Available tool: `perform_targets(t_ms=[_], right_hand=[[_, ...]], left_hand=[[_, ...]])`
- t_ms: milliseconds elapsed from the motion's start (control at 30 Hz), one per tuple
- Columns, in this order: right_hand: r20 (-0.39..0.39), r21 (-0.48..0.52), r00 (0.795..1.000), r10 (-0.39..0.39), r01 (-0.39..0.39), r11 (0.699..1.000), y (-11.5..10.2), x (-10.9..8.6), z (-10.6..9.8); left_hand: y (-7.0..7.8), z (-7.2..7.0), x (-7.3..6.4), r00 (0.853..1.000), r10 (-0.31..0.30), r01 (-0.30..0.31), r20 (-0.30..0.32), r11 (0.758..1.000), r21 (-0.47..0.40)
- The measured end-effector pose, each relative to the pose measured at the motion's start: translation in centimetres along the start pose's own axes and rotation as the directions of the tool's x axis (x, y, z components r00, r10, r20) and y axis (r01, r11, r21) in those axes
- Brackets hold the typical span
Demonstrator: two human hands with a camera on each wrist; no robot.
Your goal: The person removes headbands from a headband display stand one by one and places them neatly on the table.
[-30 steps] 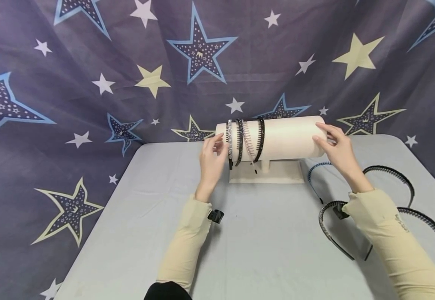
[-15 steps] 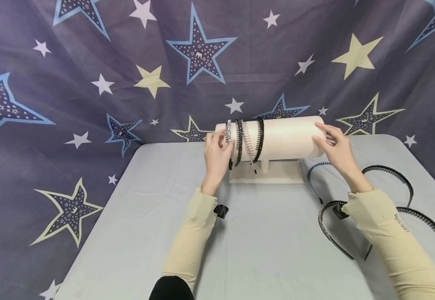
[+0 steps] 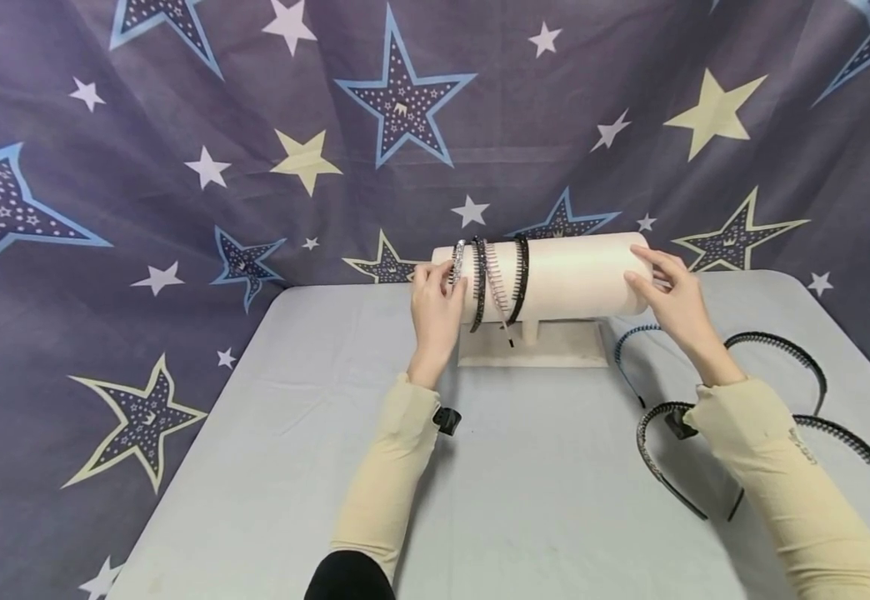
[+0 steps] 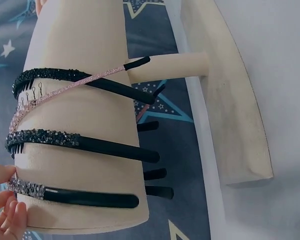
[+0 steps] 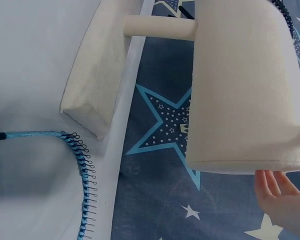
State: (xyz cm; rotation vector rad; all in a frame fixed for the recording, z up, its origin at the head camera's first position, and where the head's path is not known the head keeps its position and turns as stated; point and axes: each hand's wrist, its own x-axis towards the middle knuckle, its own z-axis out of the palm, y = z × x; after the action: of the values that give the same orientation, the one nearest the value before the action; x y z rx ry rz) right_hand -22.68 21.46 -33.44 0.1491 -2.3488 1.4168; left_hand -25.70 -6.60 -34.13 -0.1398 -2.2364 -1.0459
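Observation:
A cream padded roll (image 3: 581,275) on a headband display stand lies sideways on a short post above its flat base (image 3: 570,352). Around the roll's left part sit a silver-glitter headband (image 4: 27,188), a black beaded headband (image 4: 45,137), a slanting thin pink headband (image 4: 65,91) and another black one (image 4: 52,75). With thumb and fingers my left hand (image 3: 436,321) pinches the silver headband near the roll's left end. My right hand (image 3: 678,300) holds the roll's right end, thumb on the front, fingers over the edge.
Right of the stand, a blue headband (image 5: 85,175) and several dark headbands, one a toothed black headband (image 3: 791,346), lie on the grey-covered table (image 3: 315,467). A starry curtain (image 3: 240,67) hangs close behind the stand.
My left hand has moved right from the roll's left end and now pinches the silver headband, which tilts a little. The right hand stays in place.

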Motion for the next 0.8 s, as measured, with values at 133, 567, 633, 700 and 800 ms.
perform_targets(t_ms=[133, 567, 633, 700, 800], right_hand=[[0.002, -0.002, 1.000, -0.001, 0.001, 1.000, 1.3, 0.4, 0.0], [0.008, 0.020, 1.000, -0.011, 0.011, 1.000, -1.1, -0.6, 0.0], [0.006, 0.019, 1.000, -0.012, 0.012, 1.000, -1.1, -0.6, 0.0], [0.003, 0.018, 1.000, -0.011, 0.011, 1.000, -1.0, -0.6, 0.0], [0.001, 0.018, 1.000, -0.013, 0.013, 1.000, -1.0, -0.5, -0.1]], left_hand=[[-0.1, 0.0, -0.1, 1.000, 0.005, -0.006, -0.019, 1.000, -0.022], [-0.7, -0.4, -1.0, 0.998, -0.002, 0.000, -0.070, 1.000, -0.026], [-0.9, -0.4, -1.1, 0.997, -0.017, 0.014, -0.073, 0.999, -0.041], [-1.0, -0.5, -1.1, 0.997, -0.026, 0.022, -0.079, 0.998, -0.053], [-1.0, -0.7, -1.2, 0.995, -0.027, 0.021, -0.095, 0.998, -0.065]])
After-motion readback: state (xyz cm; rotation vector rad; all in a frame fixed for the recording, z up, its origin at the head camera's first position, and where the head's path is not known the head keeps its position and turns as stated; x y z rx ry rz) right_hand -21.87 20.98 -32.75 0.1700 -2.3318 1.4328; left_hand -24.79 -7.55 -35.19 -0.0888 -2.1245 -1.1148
